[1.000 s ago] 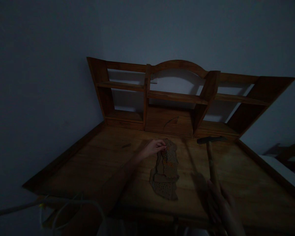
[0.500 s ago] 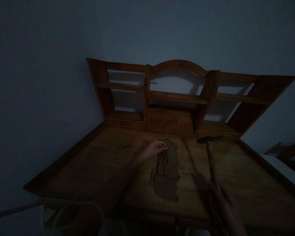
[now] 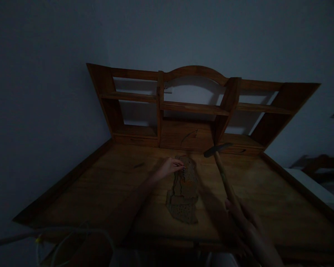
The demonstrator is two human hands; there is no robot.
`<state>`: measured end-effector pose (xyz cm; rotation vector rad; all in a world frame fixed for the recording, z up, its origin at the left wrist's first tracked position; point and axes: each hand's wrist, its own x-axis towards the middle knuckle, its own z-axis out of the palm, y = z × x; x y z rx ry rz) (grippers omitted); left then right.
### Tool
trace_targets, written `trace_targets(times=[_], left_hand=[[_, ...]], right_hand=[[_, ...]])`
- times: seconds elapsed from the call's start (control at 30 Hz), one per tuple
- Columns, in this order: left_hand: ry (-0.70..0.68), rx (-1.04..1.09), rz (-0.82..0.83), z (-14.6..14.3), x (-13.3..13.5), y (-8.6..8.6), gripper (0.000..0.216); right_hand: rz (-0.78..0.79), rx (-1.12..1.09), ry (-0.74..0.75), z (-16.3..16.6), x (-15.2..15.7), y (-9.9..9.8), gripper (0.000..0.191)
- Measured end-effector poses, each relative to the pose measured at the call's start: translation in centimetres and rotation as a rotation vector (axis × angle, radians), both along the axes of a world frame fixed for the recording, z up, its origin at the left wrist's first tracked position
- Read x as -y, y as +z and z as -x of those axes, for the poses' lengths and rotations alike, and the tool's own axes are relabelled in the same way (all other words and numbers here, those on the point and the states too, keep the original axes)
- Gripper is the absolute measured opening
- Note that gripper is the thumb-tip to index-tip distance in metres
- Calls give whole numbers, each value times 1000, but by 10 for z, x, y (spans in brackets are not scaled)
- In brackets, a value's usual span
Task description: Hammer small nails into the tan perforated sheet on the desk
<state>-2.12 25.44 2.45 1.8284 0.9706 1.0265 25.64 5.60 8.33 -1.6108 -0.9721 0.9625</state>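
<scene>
A flat, cracked brown piece with a dotted surface [image 3: 183, 189] lies in the middle of the wooden desk top [image 3: 114, 193]. My left hand [image 3: 169, 167] reaches to its far end with fingertips pinched together there; what they hold is too small to make out. My right hand [image 3: 239, 217] is wrapped round the wooden handle of a hammer [image 3: 221, 168]. The dark hammer head hangs above the desk, just right of the piece's far end.
A wooden hutch with open shelves [image 3: 195, 109] stands along the desk's back edge against a pale wall. A light cable [image 3: 72, 237] loops over the near left edge. The room is dim. A bed-like surface [image 3: 314, 189] lies to the right.
The hammer head has swung left and a little farther away, toward the far end of the piece. My left hand has stayed pinched at the same spot.
</scene>
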Motion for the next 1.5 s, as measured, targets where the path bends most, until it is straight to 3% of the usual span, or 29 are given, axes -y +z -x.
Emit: trace_targets(times=[0.2,0.4,0.57,0.87,0.97,1.13,1.33,1.5], left_hand=[[6,28,25,-1,-3,-3,27],[26,-7,1,3,-2,-3,31],[79,-158,-30,6,2,-2,32],[135,-155,4,2,4,1,25],[123,-143,7,3,5,2,25],[91,-155,-1,4,7,2,27],[125,-126,20,2,3,-3,27],[131,-113,64,1,5,-1,24]], right_hand=[[-4,112,122,23,1,44,57],[40,256,273,36,8,60,60],[92,413,357,38,13,64,65],[40,373,236,33,10,76,71],[75,350,282,37,5,67,69],[38,281,486,41,-3,48,59],[-30,309,171,36,5,64,62],[-24,289,101,37,9,70,66]])
